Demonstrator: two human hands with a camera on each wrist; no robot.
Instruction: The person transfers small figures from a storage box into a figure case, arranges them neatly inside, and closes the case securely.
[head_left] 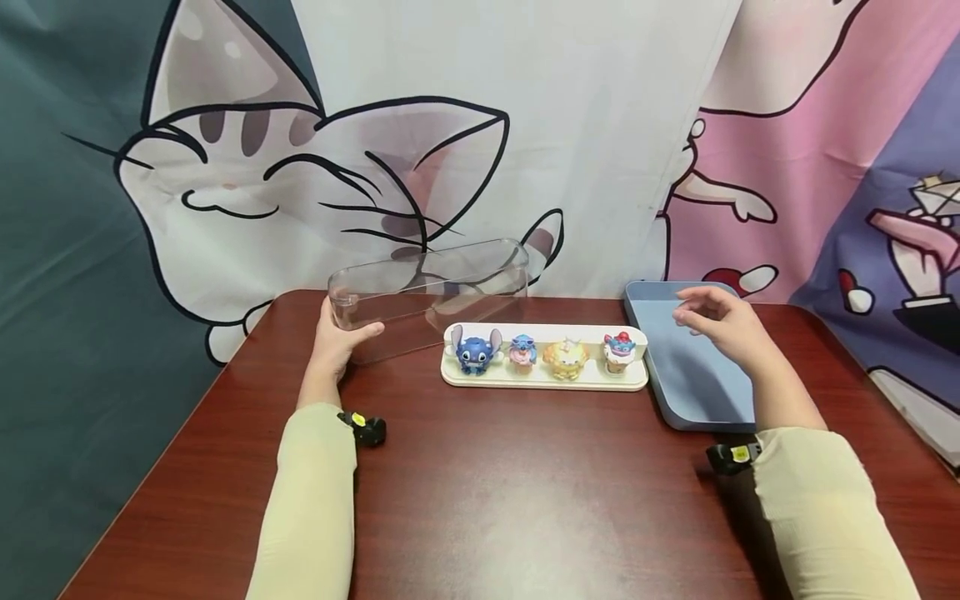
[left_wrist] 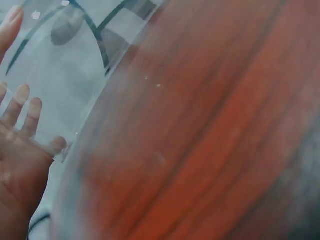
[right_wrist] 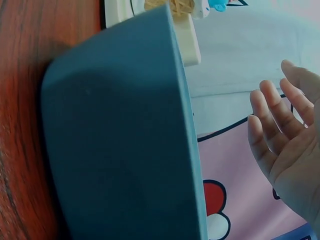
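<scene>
My left hand [head_left: 335, 340] grips one end of a clear plastic cover [head_left: 472, 267], which is tilted over the back of the table. In the left wrist view, the fingers [left_wrist: 33, 114] show through the clear plastic. A cream display base [head_left: 480, 382] stands to the right, bearing several small figures, among them a blue long-eared one [head_left: 475, 356], a yellow one [head_left: 566, 359] and one with a red top [head_left: 619, 352]. Over the blue tray [head_left: 660, 379] hovers my right hand [head_left: 720, 325], its fingers loosely bent around nothing.
A brown wooden table [head_left: 525, 492] lies beneath everything. Behind it hangs a cloth printed with cartoon animals [head_left: 600, 150], close to the table's back edge. The tray's raised rim stands right beside the end of the cream base.
</scene>
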